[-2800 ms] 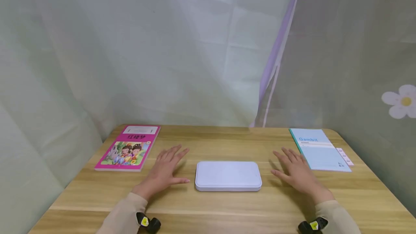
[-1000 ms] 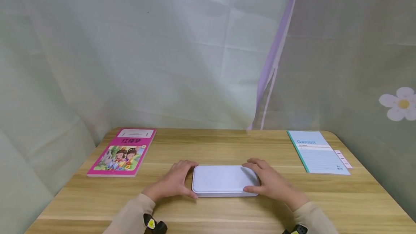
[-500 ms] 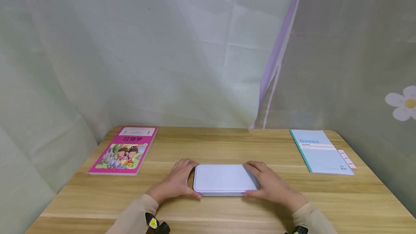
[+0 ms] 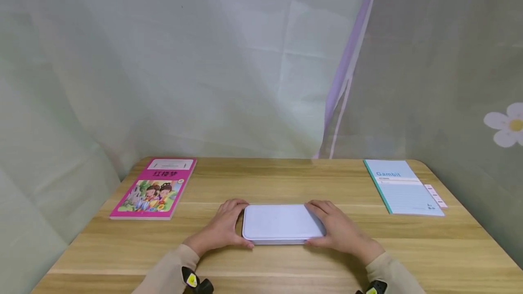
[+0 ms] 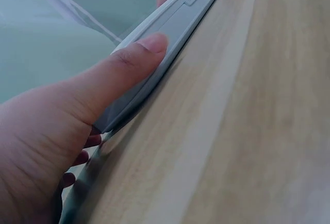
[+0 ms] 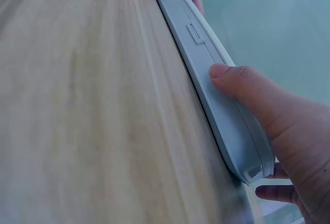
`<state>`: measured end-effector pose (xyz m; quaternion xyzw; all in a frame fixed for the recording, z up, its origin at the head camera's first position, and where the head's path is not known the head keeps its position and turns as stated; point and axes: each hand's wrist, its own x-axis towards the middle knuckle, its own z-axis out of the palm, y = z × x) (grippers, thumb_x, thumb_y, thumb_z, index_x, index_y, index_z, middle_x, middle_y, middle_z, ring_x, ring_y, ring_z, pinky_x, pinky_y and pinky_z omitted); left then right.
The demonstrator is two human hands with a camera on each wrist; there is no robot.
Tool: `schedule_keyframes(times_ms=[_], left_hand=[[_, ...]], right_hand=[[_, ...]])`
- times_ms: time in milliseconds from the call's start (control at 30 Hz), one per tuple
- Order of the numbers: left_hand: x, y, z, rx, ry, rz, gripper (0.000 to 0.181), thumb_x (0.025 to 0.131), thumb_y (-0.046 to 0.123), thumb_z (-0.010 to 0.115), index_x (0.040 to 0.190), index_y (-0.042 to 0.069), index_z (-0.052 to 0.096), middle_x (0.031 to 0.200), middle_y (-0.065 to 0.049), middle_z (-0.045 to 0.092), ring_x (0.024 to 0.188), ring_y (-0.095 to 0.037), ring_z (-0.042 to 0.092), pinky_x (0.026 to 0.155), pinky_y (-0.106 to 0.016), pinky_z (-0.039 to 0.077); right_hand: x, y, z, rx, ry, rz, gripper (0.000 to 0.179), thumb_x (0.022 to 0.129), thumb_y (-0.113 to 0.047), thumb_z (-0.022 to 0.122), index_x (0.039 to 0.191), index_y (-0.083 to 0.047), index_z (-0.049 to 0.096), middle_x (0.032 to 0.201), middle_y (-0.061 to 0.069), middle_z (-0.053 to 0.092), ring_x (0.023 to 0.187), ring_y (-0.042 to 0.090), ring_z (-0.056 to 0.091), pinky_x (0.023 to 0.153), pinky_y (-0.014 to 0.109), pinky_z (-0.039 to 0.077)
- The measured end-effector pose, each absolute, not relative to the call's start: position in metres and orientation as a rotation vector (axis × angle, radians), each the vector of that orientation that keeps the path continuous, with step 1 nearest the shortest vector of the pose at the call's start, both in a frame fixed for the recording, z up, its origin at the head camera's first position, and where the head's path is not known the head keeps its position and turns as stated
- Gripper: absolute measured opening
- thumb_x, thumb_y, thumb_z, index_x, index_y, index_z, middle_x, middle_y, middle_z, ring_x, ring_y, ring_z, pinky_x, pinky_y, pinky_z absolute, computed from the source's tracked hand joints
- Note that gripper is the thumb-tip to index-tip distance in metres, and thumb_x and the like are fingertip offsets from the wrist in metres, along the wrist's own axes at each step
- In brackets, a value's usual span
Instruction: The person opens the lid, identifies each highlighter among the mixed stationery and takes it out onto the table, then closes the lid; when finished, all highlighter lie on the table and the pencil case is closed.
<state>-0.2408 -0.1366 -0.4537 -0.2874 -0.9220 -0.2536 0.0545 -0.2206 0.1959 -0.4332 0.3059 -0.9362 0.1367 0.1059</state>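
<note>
A flat white case (image 4: 282, 223) with rounded corners lies on the wooden table between both hands. My left hand (image 4: 222, 228) grips its left end, the thumb (image 5: 126, 61) pressed along the front wall and the fingers round the far side. My right hand (image 4: 343, 230) holds the right end the same way, its thumb (image 6: 240, 82) on the front side. On the front wall of the case (image 6: 203, 92), the right wrist view shows a seam and a small raised rectangular piece (image 6: 195, 32). The fingers behind the case are mostly hidden.
A pink picture-cover book (image 4: 153, 189) lies at the table's left. On the right is a light blue notebook (image 4: 402, 189) marked Gambit, with a pinkish strip (image 4: 436, 195) sticking out beside it. Pale curtains (image 4: 229, 80) hang behind the wooden table (image 4: 269, 180).
Both hands, spread apart beside the case at first, have come inward to grip its two ends. Since one second ago the right thumb has shifted down onto the front side.
</note>
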Motion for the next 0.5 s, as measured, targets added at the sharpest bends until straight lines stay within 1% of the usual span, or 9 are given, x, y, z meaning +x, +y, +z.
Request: schedule_keyframes(times_ms=[167,367,500], left_hand=[[-0.2401,-0.1363,-0.4551,-0.861,-2.805,-0.826,0.102,0.054,0.051,0.089,0.131,-0.003,0.051,0.134,-0.014,0.05,0.127,-0.034,0.044,0.11,-0.054,0.034],[-0.2394,-0.1357,-0.4573,-0.868,-2.795,-0.848,0.1,0.056,0.05,0.088,0.133,-0.002,0.05,0.135,-0.015,0.051,0.127,-0.033,0.046,0.11,-0.054,0.035],[-0.2387,-0.1344,-0.457,-0.868,-2.802,-0.877,0.1,0.058,0.048,0.088,0.134,-0.002,0.048,0.137,-0.016,0.051,0.129,-0.035,0.044,0.111,-0.055,0.033]], right_hand=[[-0.221,0.1951,-0.4331,0.892,-2.767,0.396,0.093,0.071,-0.067,0.07,0.136,-0.003,0.051,0.135,0.011,0.055,0.124,0.027,0.052,0.104,0.044,0.047],[-0.2215,0.1949,-0.4347,0.914,-2.743,0.377,0.094,0.071,-0.069,0.069,0.133,-0.001,0.053,0.133,0.012,0.057,0.122,0.028,0.054,0.102,0.045,0.048],[-0.2215,0.1961,-0.4336,0.927,-2.732,0.361,0.094,0.071,-0.069,0.069,0.133,-0.001,0.054,0.133,0.012,0.058,0.121,0.027,0.054,0.101,0.045,0.048]])
